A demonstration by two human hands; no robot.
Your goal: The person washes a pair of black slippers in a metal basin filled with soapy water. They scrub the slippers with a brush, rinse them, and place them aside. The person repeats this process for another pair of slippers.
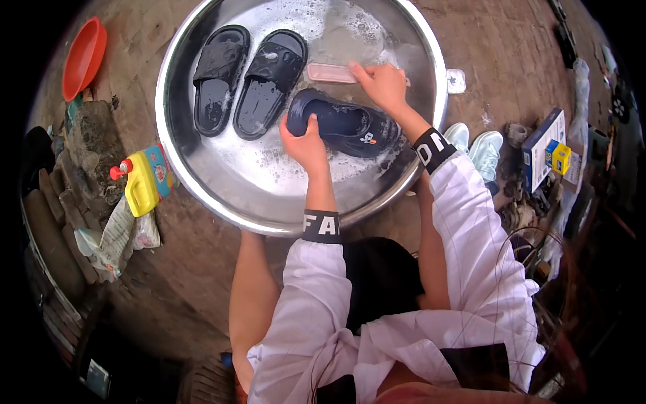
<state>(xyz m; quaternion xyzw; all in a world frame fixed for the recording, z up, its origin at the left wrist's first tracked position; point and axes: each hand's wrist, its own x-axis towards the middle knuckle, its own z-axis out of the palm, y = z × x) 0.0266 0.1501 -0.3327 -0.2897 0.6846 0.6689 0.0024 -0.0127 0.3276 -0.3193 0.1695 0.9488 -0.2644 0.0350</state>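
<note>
A dark blue rubber shoe (353, 124) lies on its side-to-side length in a wide metal basin (165, 121) with soapy water. My left hand (306, 145) grips the shoe at its heel, the thumb hooked inside the opening. Above the shoe, my right hand (382, 86) is closed on a pale pink scrubbing brush (331, 73); its bristles are hidden from view. To the left in the basin lie two black slide sandals, one (221, 81) beside the other (270, 84), both wet with suds.
Outside the basin on the left stand a yellow bottle with a red cap (142, 183) and a red plastic bowl (84, 58). Pale sneakers (486, 155) rest at the right, near a blue and white box (544, 149) and a small yellow box (558, 157).
</note>
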